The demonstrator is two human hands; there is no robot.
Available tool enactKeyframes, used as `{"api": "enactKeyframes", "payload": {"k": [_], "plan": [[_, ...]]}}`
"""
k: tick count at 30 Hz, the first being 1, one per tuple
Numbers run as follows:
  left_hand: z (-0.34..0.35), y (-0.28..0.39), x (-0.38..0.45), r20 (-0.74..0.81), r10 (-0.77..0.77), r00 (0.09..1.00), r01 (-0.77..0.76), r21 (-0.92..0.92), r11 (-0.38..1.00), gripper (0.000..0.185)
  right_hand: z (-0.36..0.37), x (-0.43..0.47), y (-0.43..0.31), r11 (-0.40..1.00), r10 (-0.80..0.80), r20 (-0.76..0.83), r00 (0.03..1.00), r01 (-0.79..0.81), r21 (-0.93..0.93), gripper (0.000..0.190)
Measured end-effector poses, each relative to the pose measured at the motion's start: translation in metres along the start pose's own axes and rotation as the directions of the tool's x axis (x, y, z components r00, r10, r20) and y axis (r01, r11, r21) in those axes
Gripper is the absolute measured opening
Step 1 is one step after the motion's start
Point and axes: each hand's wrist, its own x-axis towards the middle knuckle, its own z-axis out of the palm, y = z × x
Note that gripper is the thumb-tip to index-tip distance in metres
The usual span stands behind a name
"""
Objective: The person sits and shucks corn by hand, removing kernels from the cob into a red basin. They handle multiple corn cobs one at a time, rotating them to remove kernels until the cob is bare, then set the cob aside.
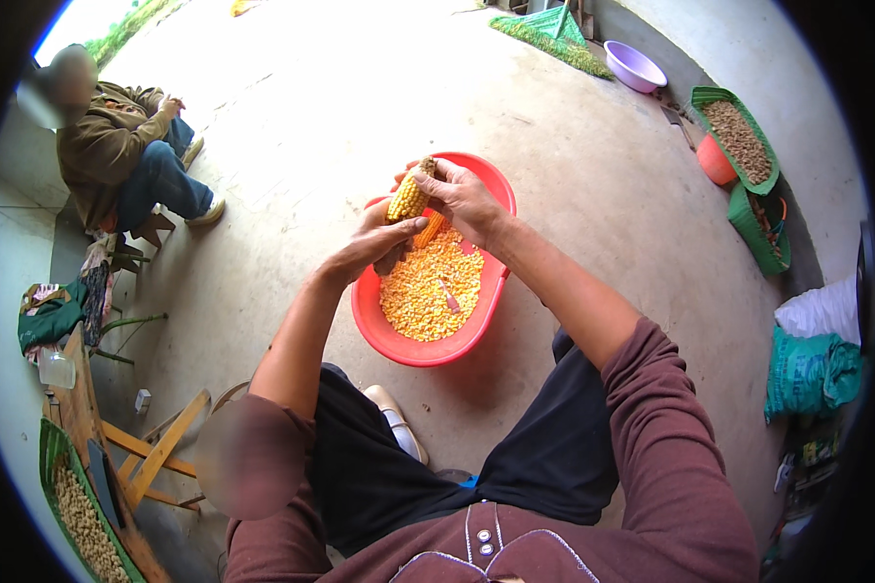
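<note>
An ear of yellow corn (408, 200) is held tilted over the far part of a red plastic basin (367, 310). My left hand (368, 244) cradles its lower end from the left. Around the upper, darker tip, the thumb and fingers of my right hand (474, 204) are closed. Loose corn kernels (415, 299) cover the basin's floor. Partly hidden beneath my hands, another corn ear (429, 232) lies at the far side of the kernels. A small slim tool with a reddish-brown end (450, 299) rests on top of them.
A seated person (127, 138) is at the far left. Along the right wall stand green sacks, one with peanut-like pods (736, 138), a purple basin (634, 67) and a teal bag (809, 372). Crossed wooden legs (164, 444) and another pod-filled sack (84, 517) are at the near left.
</note>
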Motion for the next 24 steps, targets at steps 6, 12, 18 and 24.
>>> {"api": "enactKeyframes", "payload": {"k": [6,12,18,24], "plan": [[-0.004,0.005,-0.004,0.008,-0.017,1.0,0.017,-0.12,0.993,0.038,-0.002,0.001,-0.002,0.998,0.027,0.045,0.999,-0.029,0.061,0.027],[-0.007,0.004,-0.005,0.031,-0.027,0.999,0.033,-0.203,0.979,0.037,-0.001,0.002,-0.005,0.993,0.037,0.069,0.997,-0.044,0.105,0.031],[-0.012,-0.003,0.0,0.076,-0.04,0.996,0.041,-0.01,0.999,0.045,-0.001,0.002,-0.003,0.991,0.048,0.067,0.997,-0.056,0.12,0.034],[-0.005,0.007,-0.008,0.031,-0.025,0.999,0.036,-0.434,0.9,0.042,-0.003,0.0,-0.011,0.981,0.034,0.118,0.992,-0.056,0.188,0.036]]}}
